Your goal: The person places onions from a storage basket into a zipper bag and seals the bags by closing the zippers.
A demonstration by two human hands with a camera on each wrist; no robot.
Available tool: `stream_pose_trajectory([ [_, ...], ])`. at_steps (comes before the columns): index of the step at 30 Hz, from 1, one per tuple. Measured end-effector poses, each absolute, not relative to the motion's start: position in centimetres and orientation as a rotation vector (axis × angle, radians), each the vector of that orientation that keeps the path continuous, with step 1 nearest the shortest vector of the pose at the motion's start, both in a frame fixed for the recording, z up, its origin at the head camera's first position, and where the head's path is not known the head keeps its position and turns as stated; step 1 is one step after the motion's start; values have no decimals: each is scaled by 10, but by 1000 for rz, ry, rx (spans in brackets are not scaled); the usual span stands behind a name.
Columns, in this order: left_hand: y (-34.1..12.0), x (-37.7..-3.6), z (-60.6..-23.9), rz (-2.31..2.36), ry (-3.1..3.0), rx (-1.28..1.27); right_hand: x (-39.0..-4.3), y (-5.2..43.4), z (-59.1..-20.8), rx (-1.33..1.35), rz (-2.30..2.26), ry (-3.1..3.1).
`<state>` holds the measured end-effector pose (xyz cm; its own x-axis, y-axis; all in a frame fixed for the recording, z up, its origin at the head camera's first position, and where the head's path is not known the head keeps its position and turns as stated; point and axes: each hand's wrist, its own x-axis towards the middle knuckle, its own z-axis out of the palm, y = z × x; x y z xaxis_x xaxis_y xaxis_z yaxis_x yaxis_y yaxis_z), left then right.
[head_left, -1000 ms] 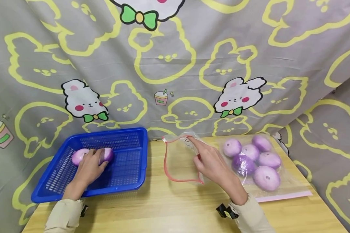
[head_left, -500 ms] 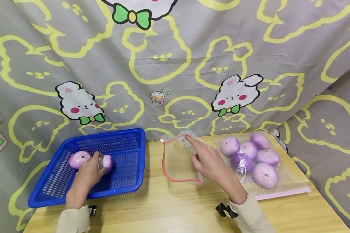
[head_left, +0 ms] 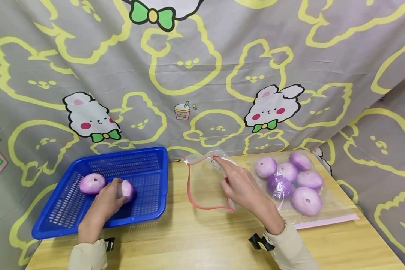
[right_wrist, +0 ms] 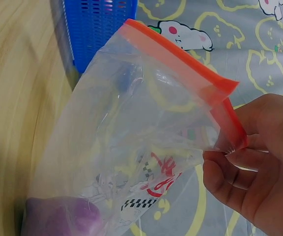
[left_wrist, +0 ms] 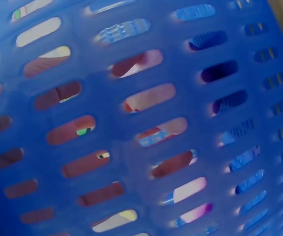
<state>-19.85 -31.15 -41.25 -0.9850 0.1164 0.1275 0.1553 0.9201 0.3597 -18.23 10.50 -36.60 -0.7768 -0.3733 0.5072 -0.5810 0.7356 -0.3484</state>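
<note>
In the head view a blue slotted basket [head_left: 145,165] at the table's left holds two pink-purple round buns. My left hand [head_left: 106,200] grips the right bun [head_left: 127,189]; the other bun [head_left: 92,183] lies just left of it. A clear zip bag with a red rim [head_left: 202,183] stands open at the table's middle. My right hand [head_left: 237,183] pinches its rim, index finger stretched along the top edge. The right wrist view shows the bag [right_wrist: 146,147] pinched at its red strip by my right hand [right_wrist: 240,147]. Only blue basket mesh [left_wrist: 131,128] fills the left wrist view.
A second clear bag with a pink zip strip [head_left: 324,221] lies at the right, holding several purple buns [head_left: 306,200]. A grey cloth with yellow rabbit outlines [head_left: 202,75] hangs behind and on both sides. Bare wooden table [head_left: 189,243] lies in front.
My left hand has drawn back a little from between the two buns and now wraps round the right one. The right hand stays on the bag's rim.
</note>
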Motion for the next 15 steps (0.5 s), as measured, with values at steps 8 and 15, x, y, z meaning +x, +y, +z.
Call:
stream_pose_trajectory([
  [8, -316, -199, -409, -554, -3000, -216, -182, 101, -367, 724, 740, -2539],
  [15, -308, -195, -415, -567, -2964, -211, -183, 106, -366, 738, 708, -2544],
])
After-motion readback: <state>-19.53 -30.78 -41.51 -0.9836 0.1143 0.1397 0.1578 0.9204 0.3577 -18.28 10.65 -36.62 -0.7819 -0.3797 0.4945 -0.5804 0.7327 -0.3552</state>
